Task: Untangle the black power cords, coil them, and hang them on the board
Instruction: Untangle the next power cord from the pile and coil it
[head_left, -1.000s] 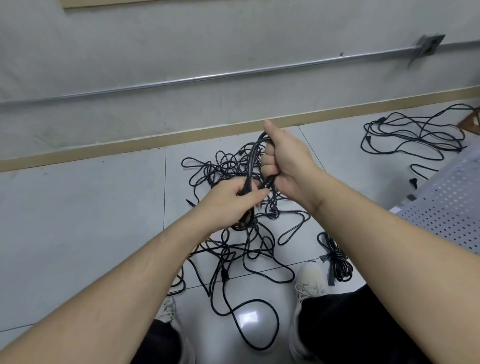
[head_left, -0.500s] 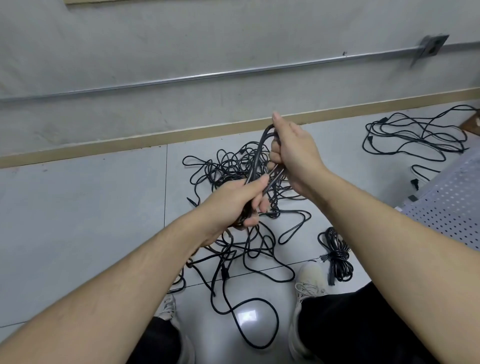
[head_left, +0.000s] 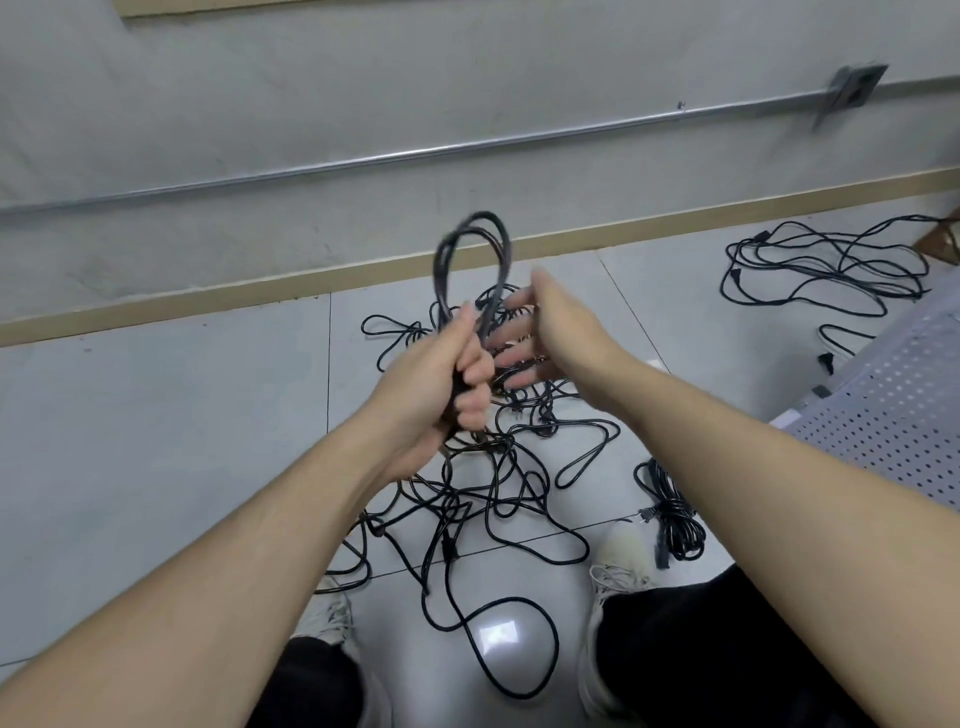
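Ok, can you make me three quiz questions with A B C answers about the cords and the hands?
1. Where is the small coiled bundle?
A. on the floor by the right shoe
B. hung on the wall pipe
C. in the right hand

2. What colour are the cords?
A. white
B. black
C. red

3. What is the right hand doing?
A. gripping the loop
B. open, fingers spread
C. pressing the floor

Answers:
1 A, it lies on the floor beside the right shoe.
2 B, the tangle and every other cord is black.
3 B, its fingers are spread and hold nothing; only the left hand grips the loop.
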